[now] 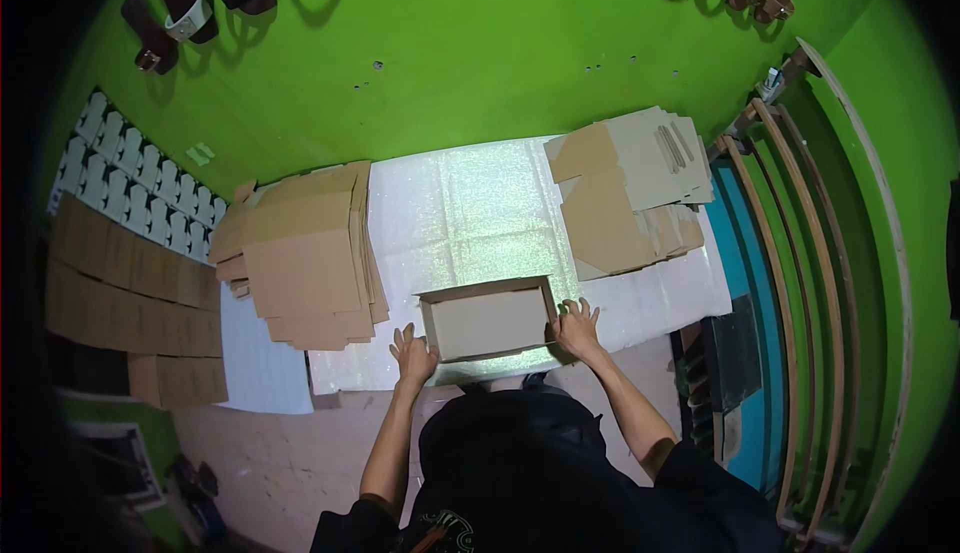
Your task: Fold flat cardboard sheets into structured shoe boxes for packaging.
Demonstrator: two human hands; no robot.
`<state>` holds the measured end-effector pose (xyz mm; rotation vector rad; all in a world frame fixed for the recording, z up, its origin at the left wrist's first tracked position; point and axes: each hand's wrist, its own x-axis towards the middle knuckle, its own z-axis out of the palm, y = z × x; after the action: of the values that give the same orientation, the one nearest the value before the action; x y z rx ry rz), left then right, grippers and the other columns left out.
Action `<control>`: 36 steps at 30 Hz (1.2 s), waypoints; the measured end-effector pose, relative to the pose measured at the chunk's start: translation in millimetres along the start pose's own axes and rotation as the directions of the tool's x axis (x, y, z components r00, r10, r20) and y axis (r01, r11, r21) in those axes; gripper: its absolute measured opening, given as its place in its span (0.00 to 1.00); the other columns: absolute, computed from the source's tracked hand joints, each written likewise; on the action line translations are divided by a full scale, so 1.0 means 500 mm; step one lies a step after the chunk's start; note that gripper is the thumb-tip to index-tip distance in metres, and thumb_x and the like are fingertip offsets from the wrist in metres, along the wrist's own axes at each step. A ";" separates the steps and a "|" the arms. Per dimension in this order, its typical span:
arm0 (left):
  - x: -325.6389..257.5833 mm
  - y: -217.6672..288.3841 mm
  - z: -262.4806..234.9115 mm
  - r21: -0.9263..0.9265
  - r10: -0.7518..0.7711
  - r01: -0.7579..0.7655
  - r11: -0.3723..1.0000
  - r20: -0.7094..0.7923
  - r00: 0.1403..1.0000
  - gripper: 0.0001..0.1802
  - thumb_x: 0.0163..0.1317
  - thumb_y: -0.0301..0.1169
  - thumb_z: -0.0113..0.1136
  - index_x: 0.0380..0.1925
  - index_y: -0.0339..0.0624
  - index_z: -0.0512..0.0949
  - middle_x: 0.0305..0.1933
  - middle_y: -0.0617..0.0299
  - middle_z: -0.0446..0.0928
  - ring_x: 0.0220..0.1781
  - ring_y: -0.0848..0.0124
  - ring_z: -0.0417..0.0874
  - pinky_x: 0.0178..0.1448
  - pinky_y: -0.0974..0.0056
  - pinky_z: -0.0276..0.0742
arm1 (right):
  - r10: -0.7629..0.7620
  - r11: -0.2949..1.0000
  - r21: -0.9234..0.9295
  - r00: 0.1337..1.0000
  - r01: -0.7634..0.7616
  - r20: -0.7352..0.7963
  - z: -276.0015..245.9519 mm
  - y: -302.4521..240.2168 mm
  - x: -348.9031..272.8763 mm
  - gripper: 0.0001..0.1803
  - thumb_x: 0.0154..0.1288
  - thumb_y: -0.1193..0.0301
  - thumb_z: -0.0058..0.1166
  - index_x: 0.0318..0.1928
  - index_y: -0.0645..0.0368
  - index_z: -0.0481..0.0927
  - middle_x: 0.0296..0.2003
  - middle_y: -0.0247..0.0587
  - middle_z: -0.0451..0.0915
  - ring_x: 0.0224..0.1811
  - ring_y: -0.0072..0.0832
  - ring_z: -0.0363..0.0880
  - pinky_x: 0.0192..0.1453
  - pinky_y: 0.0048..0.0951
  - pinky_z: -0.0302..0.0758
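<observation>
An open-topped brown cardboard box (pixel 488 325) sits near the front edge of the table, directly before me. My left hand (pixel 414 357) is at its near left corner, fingers spread apart and pointing away from me, with the thumb side against the box wall. At the right wall is my right hand (pixel 577 331), its fingers also stretched out and apart while the thumb side meets the box edge. Whether either thumb pinches the cardboard is too small to make out. The inside of the box shows a bare cardboard bottom.
On the table's shiny white cover (pixel 470 203), flat cardboard blanks (pixel 305 263) are piled left and more cardboard pieces (pixel 620 193) right. Closed brown boxes (pixel 135 293) stack at far left. A rack with wooden rails (pixel 785 253) stands right. Sandals (pixel 190 18) hang on the green wall.
</observation>
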<state>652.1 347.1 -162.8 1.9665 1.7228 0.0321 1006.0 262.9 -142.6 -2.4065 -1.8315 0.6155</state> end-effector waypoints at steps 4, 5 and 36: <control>-0.011 -0.015 0.017 -0.165 0.047 -0.054 0.985 -0.043 0.998 0.16 0.55 0.32 0.65 0.39 0.30 0.86 0.73 0.38 0.64 0.76 0.37 0.56 0.74 0.32 0.55 | -0.021 0.991 0.131 0.999 0.016 0.039 -0.005 0.006 0.003 0.21 0.71 0.61 0.48 0.42 0.67 0.87 0.67 0.52 0.70 0.74 0.61 0.55 0.70 0.79 0.52; -0.013 -0.013 0.018 -0.189 0.065 -0.078 0.979 -0.073 0.995 0.16 0.55 0.31 0.64 0.40 0.30 0.86 0.72 0.38 0.66 0.75 0.37 0.58 0.74 0.36 0.58 | -0.029 0.990 0.138 0.999 0.025 0.032 -0.003 0.009 0.003 0.21 0.71 0.62 0.48 0.41 0.67 0.87 0.67 0.51 0.70 0.74 0.61 0.55 0.70 0.78 0.53; -0.063 0.046 -0.097 -0.031 -0.096 0.091 0.995 -0.226 0.969 0.32 0.62 0.55 0.62 0.45 0.33 0.87 0.71 0.39 0.67 0.77 0.39 0.57 0.76 0.29 0.46 | -0.510 0.859 -0.014 0.854 0.511 -0.103 -0.166 -0.152 -0.111 0.35 0.56 0.51 0.69 0.57 0.62 0.79 0.67 0.55 0.65 0.77 0.61 0.51 0.77 0.71 0.45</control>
<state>650.5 334.0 -102.1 1.9254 1.9501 0.2504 953.1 249.5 -29.5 -1.7675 -2.2701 0.4353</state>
